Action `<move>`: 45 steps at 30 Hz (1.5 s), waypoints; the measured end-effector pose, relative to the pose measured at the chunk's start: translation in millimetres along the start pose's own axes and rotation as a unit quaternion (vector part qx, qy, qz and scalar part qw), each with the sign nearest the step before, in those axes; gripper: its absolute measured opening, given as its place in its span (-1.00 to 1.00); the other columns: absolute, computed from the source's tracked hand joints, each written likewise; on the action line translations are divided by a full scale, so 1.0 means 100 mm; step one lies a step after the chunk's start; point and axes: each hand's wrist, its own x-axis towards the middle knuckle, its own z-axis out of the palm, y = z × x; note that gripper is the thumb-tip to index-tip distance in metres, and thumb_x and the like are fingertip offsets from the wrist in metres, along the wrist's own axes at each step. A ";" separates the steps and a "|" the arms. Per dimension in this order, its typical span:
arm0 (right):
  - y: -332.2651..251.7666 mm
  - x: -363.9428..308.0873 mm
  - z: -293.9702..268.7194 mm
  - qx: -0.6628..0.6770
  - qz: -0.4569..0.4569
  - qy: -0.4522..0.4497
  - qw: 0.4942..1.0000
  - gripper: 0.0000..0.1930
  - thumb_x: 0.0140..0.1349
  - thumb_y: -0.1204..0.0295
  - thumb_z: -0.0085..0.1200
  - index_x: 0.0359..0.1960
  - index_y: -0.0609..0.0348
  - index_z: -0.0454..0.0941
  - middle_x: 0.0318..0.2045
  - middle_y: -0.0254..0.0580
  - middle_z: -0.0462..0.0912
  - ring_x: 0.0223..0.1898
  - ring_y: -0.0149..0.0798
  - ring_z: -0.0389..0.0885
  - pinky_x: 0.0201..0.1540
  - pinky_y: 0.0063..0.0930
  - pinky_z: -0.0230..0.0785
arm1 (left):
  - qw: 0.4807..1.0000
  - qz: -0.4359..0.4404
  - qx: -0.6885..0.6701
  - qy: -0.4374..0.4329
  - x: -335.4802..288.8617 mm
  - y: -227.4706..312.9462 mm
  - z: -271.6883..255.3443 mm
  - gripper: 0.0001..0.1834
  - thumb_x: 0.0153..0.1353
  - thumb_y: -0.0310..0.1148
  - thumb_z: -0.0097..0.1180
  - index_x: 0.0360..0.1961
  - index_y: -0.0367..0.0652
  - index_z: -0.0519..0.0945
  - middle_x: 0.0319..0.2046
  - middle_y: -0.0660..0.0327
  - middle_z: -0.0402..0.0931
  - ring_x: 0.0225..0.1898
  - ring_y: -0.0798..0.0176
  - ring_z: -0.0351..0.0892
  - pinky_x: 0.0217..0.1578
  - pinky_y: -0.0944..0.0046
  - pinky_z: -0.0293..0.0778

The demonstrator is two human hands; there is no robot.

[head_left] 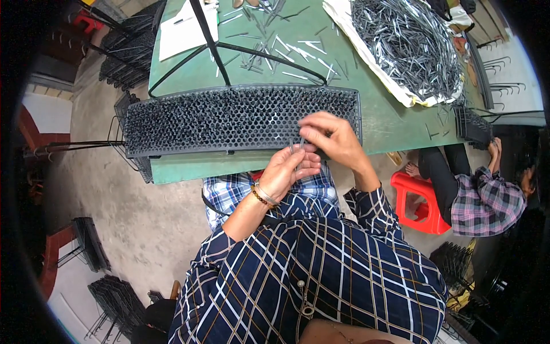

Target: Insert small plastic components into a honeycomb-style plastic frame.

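A long black perforated tray (229,118) lies along the table's near edge, and dark pieces fill many of its round holes. Fewer pieces stand in the holes toward its right part. Just off the tray's near edge, my left hand (285,168) is closed on a few thin strips (292,147) that stick up between thumb and fingers. Right above it, my right hand (334,137) bends over the tray's near right part, thumb and fingers pinched together. Whatever is between its fingertips is too small and blurred to make out.
A large white sack (412,51) heaped with grey strips rests at the table's right. Loose strips (303,50) and white paper (186,31) lie on the green table (378,129). A black rod frame (215,46) rises behind the tray. A person (487,200) sits beside a red stool (417,203).
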 end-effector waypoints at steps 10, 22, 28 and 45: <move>0.14 -0.12 -0.04 0.135 0.021 -0.126 0.983 -0.80 0.16 0.42 0.11 -0.34 0.36 0.61 -0.32 -0.15 0.61 -0.29 -0.37 0.54 -0.24 -0.53 0.38 | 0.990 -0.080 0.051 -0.106 -0.02 0.03 0.02 -0.65 0.37 -0.24 -0.23 -0.01 -0.32 0.36 -0.14 0.04 0.45 -0.07 0.11 0.50 -0.04 0.09 0.50; 0.10 0.10 -0.18 0.050 0.015 0.121 0.991 -0.81 0.17 0.50 0.10 -0.20 0.33 0.59 -0.34 -0.22 0.65 -0.33 -0.49 0.56 -0.24 -0.64 0.41 | 0.981 -0.054 0.178 -0.055 -0.01 0.05 0.03 -0.57 0.33 -0.25 -0.11 0.13 -0.29 0.28 -0.11 0.12 0.44 -0.06 0.27 0.48 -0.06 0.30 0.48; 0.17 0.27 -0.16 -0.059 -0.080 0.164 0.982 -0.82 0.17 0.47 0.10 -0.22 0.27 0.61 -0.31 -0.21 0.66 -0.26 -0.47 0.58 -0.18 -0.61 0.41 | 0.977 -0.066 0.190 -0.069 0.01 -0.02 0.02 -0.60 0.33 -0.29 -0.11 0.12 -0.27 0.31 -0.13 0.16 0.45 -0.09 0.31 0.49 -0.09 0.33 0.48; 0.28 0.29 -0.09 -0.165 -0.182 0.149 0.958 -0.84 0.10 0.45 0.13 -0.29 0.22 0.61 -0.33 -0.12 0.65 -0.29 -0.14 0.61 -0.17 -0.37 0.40 | 0.980 -0.072 0.180 -0.043 0.03 -0.03 -0.02 -0.63 0.32 -0.30 -0.10 0.09 -0.25 0.35 -0.15 0.20 0.47 -0.12 0.35 0.50 -0.11 0.37 0.48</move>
